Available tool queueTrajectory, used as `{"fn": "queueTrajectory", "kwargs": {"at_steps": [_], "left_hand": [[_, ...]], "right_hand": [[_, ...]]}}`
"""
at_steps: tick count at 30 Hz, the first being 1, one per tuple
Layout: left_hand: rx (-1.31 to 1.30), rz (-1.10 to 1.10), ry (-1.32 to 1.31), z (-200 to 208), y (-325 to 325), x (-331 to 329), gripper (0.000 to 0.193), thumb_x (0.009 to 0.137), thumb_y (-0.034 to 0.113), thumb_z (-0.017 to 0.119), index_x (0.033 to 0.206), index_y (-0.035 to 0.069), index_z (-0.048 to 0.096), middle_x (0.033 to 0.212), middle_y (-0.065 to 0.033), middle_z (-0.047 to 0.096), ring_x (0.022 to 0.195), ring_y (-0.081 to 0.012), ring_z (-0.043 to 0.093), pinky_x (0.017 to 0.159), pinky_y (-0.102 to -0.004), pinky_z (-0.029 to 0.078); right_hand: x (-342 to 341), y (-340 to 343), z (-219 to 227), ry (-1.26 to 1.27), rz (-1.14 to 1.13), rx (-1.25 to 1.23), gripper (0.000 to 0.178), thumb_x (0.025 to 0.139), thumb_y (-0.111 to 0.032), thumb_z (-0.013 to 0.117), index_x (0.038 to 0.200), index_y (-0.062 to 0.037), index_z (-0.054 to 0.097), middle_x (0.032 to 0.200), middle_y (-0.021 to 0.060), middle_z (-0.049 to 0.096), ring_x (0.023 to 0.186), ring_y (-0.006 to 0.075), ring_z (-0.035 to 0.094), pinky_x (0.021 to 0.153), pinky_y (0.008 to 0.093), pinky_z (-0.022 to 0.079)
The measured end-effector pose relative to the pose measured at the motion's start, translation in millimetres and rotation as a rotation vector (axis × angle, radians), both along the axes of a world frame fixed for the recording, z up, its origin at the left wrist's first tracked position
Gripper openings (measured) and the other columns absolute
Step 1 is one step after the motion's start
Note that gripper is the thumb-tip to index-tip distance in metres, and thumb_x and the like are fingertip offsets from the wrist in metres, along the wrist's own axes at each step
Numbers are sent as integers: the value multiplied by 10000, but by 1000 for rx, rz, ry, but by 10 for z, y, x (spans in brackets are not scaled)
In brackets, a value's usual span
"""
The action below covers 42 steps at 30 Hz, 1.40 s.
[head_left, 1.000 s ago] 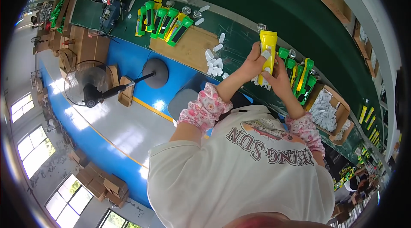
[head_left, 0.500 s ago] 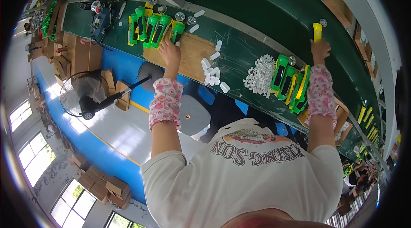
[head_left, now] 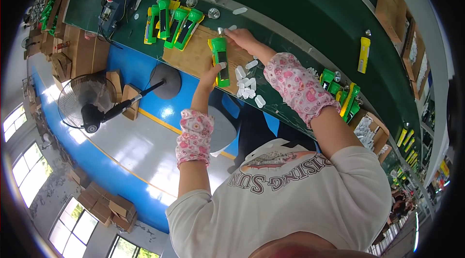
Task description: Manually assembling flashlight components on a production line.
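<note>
The green-and-yellow torch (head_left: 223, 75) is standing out above the wooden board (head_left: 184, 59), its wide head pointing toward the far side of the table (head_left: 80, 11). It is looking like a light, stiff shell of hard plastic, probably rather slick on its smooth sides. The narrower body is offering the surest hold, with the thumb on one side and fingers wrapping the other, clear of the dark panel on its face. The silver reflector (head_left: 221, 31) at the head end is seeming the more delicate part, best being handled by its rim, since its shiny bowl could be marking or denting under pressure.

The left hand (head_left: 209, 75) is grasping the lower body, its fingers closing around the side and its thumb lying near the panel. The right hand (head_left: 241, 38) is reaching in beside the reflector with bent fingers; whether they are pinching it or only touching it, I cannot tell.

Close by, white plastic pieces (head_left: 248, 84) are lying loosely at the board's edge, and more green-and-yellow torches (head_left: 175, 24) are resting in a row to the left. Farther right, a yellow torch (head_left: 364, 55) is lying apart beyond the table's raised edge
</note>
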<state>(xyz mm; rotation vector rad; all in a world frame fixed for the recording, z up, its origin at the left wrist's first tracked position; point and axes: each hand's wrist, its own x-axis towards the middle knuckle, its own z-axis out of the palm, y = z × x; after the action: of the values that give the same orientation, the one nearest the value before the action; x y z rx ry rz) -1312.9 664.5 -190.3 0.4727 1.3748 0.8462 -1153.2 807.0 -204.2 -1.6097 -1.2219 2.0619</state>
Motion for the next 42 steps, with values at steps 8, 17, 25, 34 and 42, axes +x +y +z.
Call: {"fn": "queueTrajectory", "kwargs": {"at_steps": [8, 17, 25, 34, 42], "left_hand": [[4, -34, -221, 117, -341, 196, 652, 898, 289, 640, 1418, 35, 341, 1180, -137, 571, 1008, -221, 612, 782, -352, 543], [107, 274, -645, 311, -399, 304, 503, 957, 390, 552, 1283, 19, 454, 1097, -163, 610, 941, -267, 648, 785, -398, 569], [274, 301, -893, 223, -343, 462, 583, 894, 349, 654, 1312, 19, 418, 1168, -200, 593, 1051, -318, 625, 935, -455, 512], [480, 157, -605, 766, -367, 513, 617, 818, 292, 743, 1295, 43, 441, 1135, -156, 620, 1055, -326, 635, 901, -464, 537], [391, 100, -884, 1249, -358, 851, 647, 891, 389, 642, 1397, 99, 363, 1296, -113, 528, 1170, -264, 563, 980, -459, 472]], "right_hand": [[-158, -29, 325, 371, -141, -11, 352, 849, -190, 731, 1122, -9, 601, 951, 39, 644, 809, 93, 605, 722, 243, 496], [114, 220, -87, -254, 397, 1274, 206, 866, -184, 670, 1029, -58, 666, 1033, 111, 633, 964, 276, 611, 853, 359, 486], [-22, 333, -154, -212, 318, 1319, 179, 857, -189, 636, 990, -77, 679, 1062, 87, 606, 999, 301, 570, 864, 395, 476], [-60, 350, -176, -569, 617, 1377, 235, 758, -118, 706, 990, -91, 680, 882, 95, 606, 909, 306, 592, 763, 433, 493], [1007, -307, 1249, 132, -107, 693, 128, 905, -29, 617, 1022, 5, 654, 934, 37, 633, 819, 98, 624, 723, 229, 517]]}}
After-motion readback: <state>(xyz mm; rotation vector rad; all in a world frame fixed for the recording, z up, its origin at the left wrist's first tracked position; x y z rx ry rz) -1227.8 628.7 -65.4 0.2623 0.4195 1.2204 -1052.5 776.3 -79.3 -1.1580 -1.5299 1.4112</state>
